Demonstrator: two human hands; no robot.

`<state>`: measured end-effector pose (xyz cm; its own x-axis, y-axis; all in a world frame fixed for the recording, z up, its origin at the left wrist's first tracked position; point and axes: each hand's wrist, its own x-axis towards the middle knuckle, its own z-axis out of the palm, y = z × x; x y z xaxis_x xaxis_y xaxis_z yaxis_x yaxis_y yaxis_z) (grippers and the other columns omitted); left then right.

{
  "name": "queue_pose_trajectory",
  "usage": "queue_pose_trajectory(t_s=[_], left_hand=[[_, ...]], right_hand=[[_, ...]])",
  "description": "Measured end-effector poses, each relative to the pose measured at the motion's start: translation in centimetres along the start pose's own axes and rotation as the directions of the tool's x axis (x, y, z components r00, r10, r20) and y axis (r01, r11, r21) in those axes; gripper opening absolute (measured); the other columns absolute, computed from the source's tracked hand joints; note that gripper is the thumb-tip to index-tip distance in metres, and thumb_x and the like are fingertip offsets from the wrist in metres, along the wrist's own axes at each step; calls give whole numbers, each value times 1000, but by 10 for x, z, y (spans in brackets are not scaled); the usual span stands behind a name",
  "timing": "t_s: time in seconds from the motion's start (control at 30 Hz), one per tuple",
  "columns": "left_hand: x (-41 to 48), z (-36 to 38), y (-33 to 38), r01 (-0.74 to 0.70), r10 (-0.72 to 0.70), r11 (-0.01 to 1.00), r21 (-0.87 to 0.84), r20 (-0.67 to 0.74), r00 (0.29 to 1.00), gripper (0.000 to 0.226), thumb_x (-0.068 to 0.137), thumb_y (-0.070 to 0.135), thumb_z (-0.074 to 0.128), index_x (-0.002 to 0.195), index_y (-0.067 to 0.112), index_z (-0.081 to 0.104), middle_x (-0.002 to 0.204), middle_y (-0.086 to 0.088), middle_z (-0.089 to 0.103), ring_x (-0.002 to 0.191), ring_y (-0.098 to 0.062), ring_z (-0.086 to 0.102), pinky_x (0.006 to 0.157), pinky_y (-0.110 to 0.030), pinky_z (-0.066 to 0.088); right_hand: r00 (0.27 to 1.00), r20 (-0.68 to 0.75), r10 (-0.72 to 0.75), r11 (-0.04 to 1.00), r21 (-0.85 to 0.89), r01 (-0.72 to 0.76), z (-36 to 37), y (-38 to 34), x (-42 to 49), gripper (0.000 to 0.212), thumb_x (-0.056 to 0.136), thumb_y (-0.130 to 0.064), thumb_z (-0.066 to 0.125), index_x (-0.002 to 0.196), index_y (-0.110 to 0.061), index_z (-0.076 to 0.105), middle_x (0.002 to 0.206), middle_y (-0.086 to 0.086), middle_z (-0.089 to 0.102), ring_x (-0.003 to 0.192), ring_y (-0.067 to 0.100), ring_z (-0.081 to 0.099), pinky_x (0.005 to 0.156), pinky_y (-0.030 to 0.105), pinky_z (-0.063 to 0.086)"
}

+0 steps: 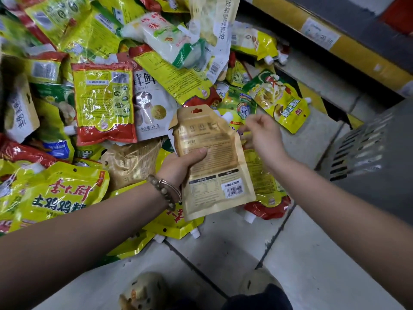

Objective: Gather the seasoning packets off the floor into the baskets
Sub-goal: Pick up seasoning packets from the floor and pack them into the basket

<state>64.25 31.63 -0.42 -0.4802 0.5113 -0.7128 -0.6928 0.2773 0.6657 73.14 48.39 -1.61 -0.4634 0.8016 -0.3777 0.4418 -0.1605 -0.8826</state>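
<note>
- My left hand (183, 164) is raised over the heap, palm toward me. The thumb lies across the face of a flat tan kraft-paper pouch (215, 166) with a barcode label, and the fingers are curled behind it, so the pouch is gripped at its left edge and held clear of the floor.
- My right hand (263, 134) hovers just beside the pouch's upper right edge. Its fingers are loosely bent and it holds nothing. It is blurred, so I cannot tell whether a fingertip touches the pouch.
- Beaded and metal bracelets (166, 191) sit on the left wrist.
- Under both hands the pile of yellow, red-trimmed seasoning packets (102, 104) covers the pale tiled floor (290, 253), mixed with white and tan ones, overlapping every way.
- A grey slotted plastic basket (362, 148) stands to the right, near the right forearm.
- A yellow-edged shelf (348, 52) runs across the upper right, behind the heap.
</note>
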Motion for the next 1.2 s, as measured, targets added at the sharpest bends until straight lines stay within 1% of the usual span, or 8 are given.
queue_pose_trajectory(t_s=[0.1, 0.2, 0.37, 0.6, 0.7, 0.93, 1.07, 1.2], left_hand=[[2, 8, 1, 18, -17, 1000, -26, 38, 999, 14, 80, 11, 67, 93, 9, 70, 79, -5, 74, 68, -20, 70, 60, -28, 57], [4, 15, 4, 55, -47, 996, -68, 111, 993, 23, 74, 14, 67, 95, 8, 70, 87, -9, 73, 73, -23, 71, 66, -31, 58], [16, 14, 9, 79, -64, 992, -99, 146, 987, 44, 66, 18, 69, 107, 5, 68, 101, -15, 71, 89, -31, 69, 83, -42, 55], [28, 12, 8, 25, -14, 996, -87, 126, 992, 37, 63, 13, 67, 99, 6, 69, 93, -12, 73, 79, -25, 71, 71, -34, 59], [30, 14, 9, 17, -8, 997, -76, 116, 993, 39, 61, 13, 68, 99, 5, 68, 91, -11, 73, 75, -23, 71, 64, -30, 59], [28, 25, 13, 27, -18, 996, -80, 107, 994, 36, 64, 16, 68, 98, 6, 67, 84, -8, 74, 72, -21, 71, 62, -31, 59], [16, 26, 24, 92, -69, 989, -118, 179, 981, 44, 68, 24, 61, 107, 4, 65, 88, -9, 73, 74, -22, 70, 69, -34, 59], [-8, 25, 48, 59, -26, 986, -155, 208, 978, 24, 89, 18, 48, 103, 5, 63, 77, -5, 73, 68, -18, 70, 59, -29, 58]], right_hand=[[987, -158, -21, 978, -210, -12, -15, -10, 68, 33, 88, -15, 56, 120, -11, 51, 98, 6, 58, 73, 16, 53, 62, 28, 38], [964, -260, -62, 918, -393, -47, -34, -16, 123, 41, 88, -11, 55, 128, -9, 46, 121, 10, 55, 106, 26, 55, 77, 27, 40], [976, -215, -47, 721, -683, -115, -57, -6, 187, 54, 89, -18, 57, 139, -11, 38, 140, 21, 42, 127, 38, 43, 102, 38, 37], [984, -166, 63, 667, -726, -166, -71, 8, 209, 92, 80, -41, 72, 147, -8, 19, 150, 20, 28, 137, 36, 30, 112, 45, 28], [972, -210, 105, 600, -766, -230, -77, 4, 207, 109, 63, -57, 78, 144, -4, 27, 148, 19, 34, 134, 36, 35, 109, 45, 33], [959, -276, 69, 792, -569, -221, -69, 4, 160, 57, 74, -38, 78, 114, -4, 56, 119, 15, 61, 107, 31, 58, 76, 31, 41], [909, -390, -147, 872, -485, -68, -66, -16, 108, 43, 77, -32, 75, 110, -9, 58, 112, 8, 65, 101, 27, 61, 75, 28, 42], [844, -462, -272, 940, -314, 131, -63, -41, 39, 33, 81, -22, 72, 106, -8, 57, 101, 3, 65, 90, 18, 59, 70, 24, 39]])
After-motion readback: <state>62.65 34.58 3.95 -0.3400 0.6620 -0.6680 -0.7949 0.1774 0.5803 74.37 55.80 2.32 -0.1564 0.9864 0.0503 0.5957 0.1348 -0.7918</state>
